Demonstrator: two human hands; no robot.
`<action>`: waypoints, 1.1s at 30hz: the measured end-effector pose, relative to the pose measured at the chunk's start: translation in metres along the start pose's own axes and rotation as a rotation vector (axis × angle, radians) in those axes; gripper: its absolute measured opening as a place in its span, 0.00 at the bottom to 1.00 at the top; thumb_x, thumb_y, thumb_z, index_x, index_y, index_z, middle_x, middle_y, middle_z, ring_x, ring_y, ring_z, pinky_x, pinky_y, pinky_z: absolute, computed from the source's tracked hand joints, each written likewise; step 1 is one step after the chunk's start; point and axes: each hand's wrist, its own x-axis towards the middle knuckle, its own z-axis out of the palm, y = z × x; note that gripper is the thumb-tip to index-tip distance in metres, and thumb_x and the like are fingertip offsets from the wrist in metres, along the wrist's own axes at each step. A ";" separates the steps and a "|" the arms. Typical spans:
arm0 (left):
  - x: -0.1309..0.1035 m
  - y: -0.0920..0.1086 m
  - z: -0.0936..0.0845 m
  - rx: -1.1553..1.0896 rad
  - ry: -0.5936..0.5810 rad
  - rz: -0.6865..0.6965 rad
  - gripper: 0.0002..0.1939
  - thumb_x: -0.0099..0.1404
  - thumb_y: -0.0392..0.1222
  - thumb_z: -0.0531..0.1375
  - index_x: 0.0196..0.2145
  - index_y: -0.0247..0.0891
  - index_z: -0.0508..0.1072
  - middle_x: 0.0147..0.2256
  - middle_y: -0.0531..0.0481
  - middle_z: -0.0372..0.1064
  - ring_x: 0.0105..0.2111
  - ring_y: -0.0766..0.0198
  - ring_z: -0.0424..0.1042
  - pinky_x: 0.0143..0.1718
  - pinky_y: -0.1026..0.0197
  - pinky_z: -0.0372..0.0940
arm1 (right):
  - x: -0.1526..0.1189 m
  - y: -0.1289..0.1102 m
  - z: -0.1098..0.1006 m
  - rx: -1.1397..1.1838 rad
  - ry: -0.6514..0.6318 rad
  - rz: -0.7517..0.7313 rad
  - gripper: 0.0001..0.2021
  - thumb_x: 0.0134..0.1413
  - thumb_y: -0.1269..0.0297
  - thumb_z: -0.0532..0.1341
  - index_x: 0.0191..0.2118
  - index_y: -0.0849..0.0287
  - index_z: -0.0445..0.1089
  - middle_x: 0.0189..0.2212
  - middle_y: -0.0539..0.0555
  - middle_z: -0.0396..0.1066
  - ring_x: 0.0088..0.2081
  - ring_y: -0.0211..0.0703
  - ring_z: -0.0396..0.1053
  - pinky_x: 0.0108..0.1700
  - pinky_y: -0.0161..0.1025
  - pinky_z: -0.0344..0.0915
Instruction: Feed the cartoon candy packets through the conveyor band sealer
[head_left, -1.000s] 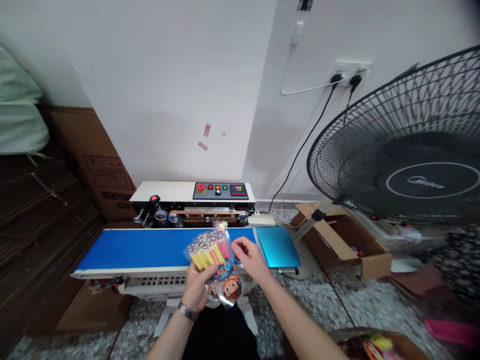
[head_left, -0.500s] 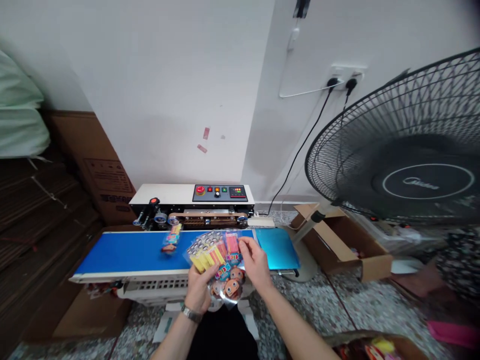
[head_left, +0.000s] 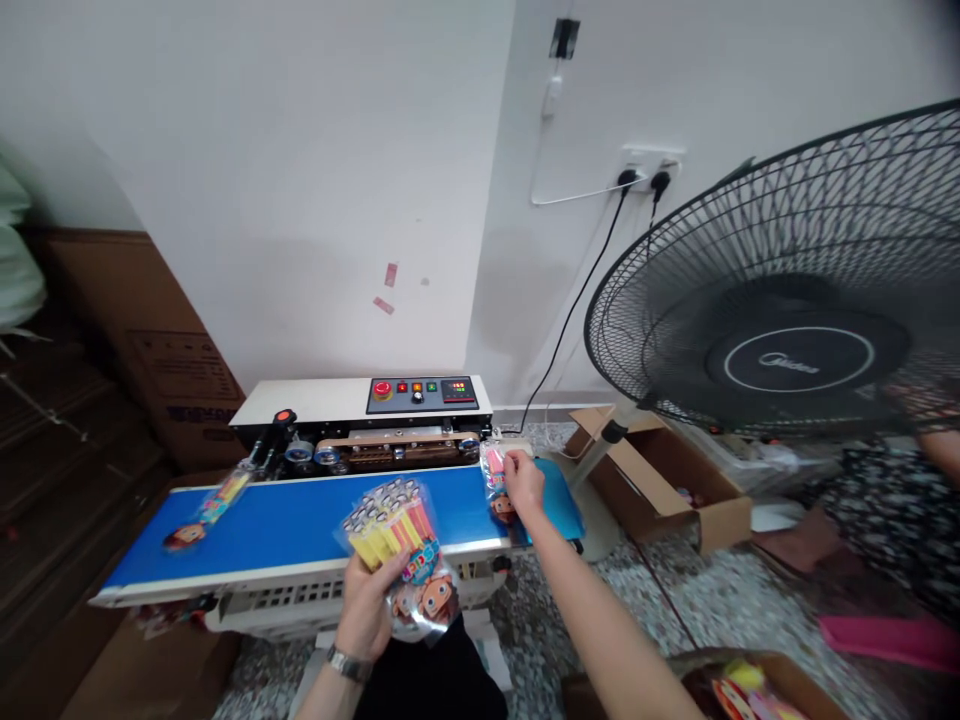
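Observation:
My left hand point(head_left: 367, 605), with a watch on its wrist, grips a fanned stack of clear packets point(head_left: 394, 535) with yellow and pink sticks and cartoon faces. Pinched in my right hand point(head_left: 525, 485) is one packet point(head_left: 496, 485) with pink contents, at the right end of the blue belt point(head_left: 292, 535), beside the sealing machine's inlet. Another packet point(head_left: 217, 505) lies tilted at the belt's left part. The machine's control panel point(head_left: 422, 394) has a red button and lit digits.
A large black fan point(head_left: 795, 360) fills the right. Behind its pole is an open carton point(head_left: 675, 480). Another carton point(head_left: 795, 680) with packets is at the bottom right. Flattened cardboard point(head_left: 150, 350) leans at the left. A person's patterned clothing point(head_left: 892, 520) shows at the right edge.
My right hand has moved right, away from the stack, taking one packet to the machine's inlet. The packet on the belt has travelled left. The view has shifted slightly.

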 end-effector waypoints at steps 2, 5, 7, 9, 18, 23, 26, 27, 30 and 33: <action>0.000 0.001 0.001 0.007 0.004 0.001 0.23 0.41 0.33 0.69 0.38 0.34 0.71 0.35 0.44 0.76 0.34 0.54 0.75 0.37 0.56 0.69 | 0.001 -0.007 0.005 0.005 -0.018 -0.013 0.11 0.54 0.65 0.52 0.37 0.60 0.70 0.28 0.55 0.73 0.30 0.42 0.68 0.30 0.33 0.55; -0.002 0.002 0.003 0.017 0.000 0.018 0.23 0.41 0.33 0.69 0.38 0.33 0.71 0.35 0.44 0.76 0.34 0.54 0.75 0.37 0.56 0.69 | -0.005 -0.019 0.007 0.019 -0.045 -0.063 0.12 0.53 0.66 0.53 0.42 0.58 0.69 0.30 0.55 0.73 0.33 0.43 0.69 0.33 0.34 0.58; -0.003 0.002 0.004 0.017 -0.013 0.025 0.23 0.42 0.34 0.69 0.38 0.34 0.71 0.35 0.44 0.76 0.34 0.54 0.74 0.37 0.56 0.68 | -0.016 -0.027 0.004 0.102 -0.030 -0.147 0.14 0.52 0.65 0.53 0.45 0.58 0.67 0.37 0.56 0.71 0.37 0.43 0.68 0.38 0.35 0.59; -0.003 0.003 0.006 0.018 -0.022 0.024 0.23 0.42 0.34 0.68 0.38 0.34 0.71 0.35 0.44 0.76 0.35 0.54 0.74 0.38 0.56 0.68 | -0.033 -0.037 -0.003 0.304 -0.081 -0.244 0.14 0.53 0.63 0.53 0.44 0.59 0.66 0.38 0.56 0.70 0.37 0.43 0.68 0.39 0.36 0.61; -0.006 -0.003 0.017 -0.001 -0.060 0.055 0.24 0.43 0.34 0.68 0.41 0.33 0.70 0.37 0.42 0.75 0.35 0.54 0.74 0.39 0.54 0.67 | -0.106 -0.073 -0.036 0.594 -0.347 -0.418 0.12 0.56 0.57 0.51 0.30 0.57 0.66 0.23 0.48 0.66 0.26 0.37 0.63 0.28 0.32 0.58; -0.005 -0.004 0.012 -0.016 -0.025 0.037 0.23 0.42 0.34 0.68 0.39 0.35 0.71 0.37 0.44 0.75 0.35 0.55 0.74 0.39 0.55 0.67 | -0.091 -0.056 -0.030 0.550 -0.081 -0.271 0.13 0.57 0.56 0.48 0.35 0.57 0.65 0.25 0.51 0.68 0.27 0.39 0.64 0.30 0.33 0.59; -0.004 -0.003 0.006 -0.005 0.005 0.029 0.24 0.41 0.34 0.69 0.39 0.35 0.71 0.35 0.45 0.76 0.34 0.55 0.74 0.37 0.57 0.68 | -0.059 -0.028 -0.026 0.401 0.031 -0.165 0.14 0.56 0.57 0.47 0.34 0.58 0.65 0.27 0.52 0.69 0.29 0.41 0.65 0.32 0.34 0.58; -0.004 -0.002 0.004 -0.003 0.013 0.027 0.24 0.41 0.34 0.69 0.39 0.35 0.71 0.34 0.45 0.76 0.34 0.56 0.74 0.37 0.57 0.68 | -0.046 -0.019 -0.025 0.304 0.041 -0.128 0.14 0.56 0.58 0.47 0.34 0.58 0.66 0.27 0.52 0.70 0.29 0.41 0.66 0.32 0.34 0.58; -0.004 0.000 0.001 0.005 0.024 0.013 0.24 0.40 0.34 0.69 0.38 0.34 0.71 0.34 0.45 0.76 0.34 0.55 0.75 0.37 0.57 0.68 | -0.015 0.004 -0.021 0.036 0.032 -0.013 0.12 0.56 0.63 0.48 0.34 0.59 0.68 0.27 0.53 0.70 0.29 0.42 0.66 0.30 0.34 0.55; -0.005 0.000 0.000 0.009 0.021 0.001 0.23 0.40 0.34 0.69 0.38 0.33 0.71 0.34 0.44 0.76 0.34 0.55 0.75 0.36 0.57 0.69 | 0.003 0.008 -0.011 -0.040 0.024 0.042 0.12 0.56 0.66 0.49 0.34 0.60 0.69 0.25 0.54 0.70 0.26 0.41 0.65 0.28 0.33 0.52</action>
